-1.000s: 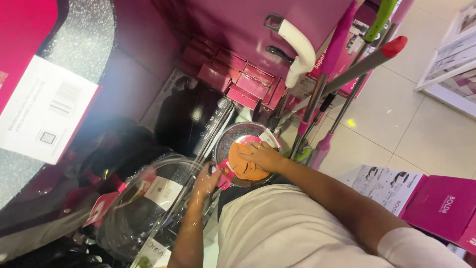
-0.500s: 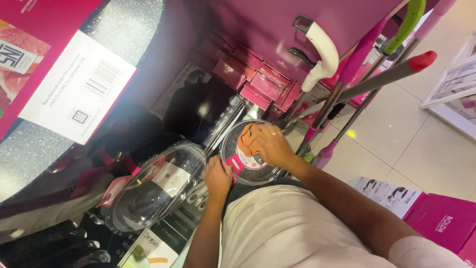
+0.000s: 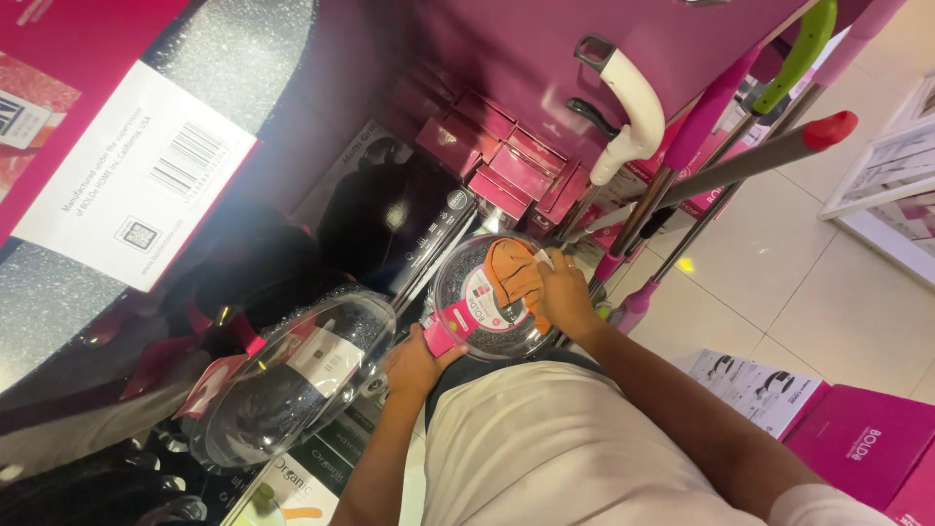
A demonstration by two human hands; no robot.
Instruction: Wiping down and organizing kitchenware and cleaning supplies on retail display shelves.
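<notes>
Cloth [image 3: 513,276] shifted up-lid, under right hand [image 3: 565,292].

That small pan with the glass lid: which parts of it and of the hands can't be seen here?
- Head view: left hand covers the pan handle's end.
- Orange cloth and right hand hide part of the lid.
- The lid's sticker print is too small.

Centre of frame: the left hand [image 3: 414,365] grips the pink handle [image 3: 446,336] of a lidded pan [image 3: 487,302]; the right hand [image 3: 565,297] presses an orange cloth [image 3: 514,273] on its glass lid. Left: larger glass lid [image 3: 292,375].
</notes>
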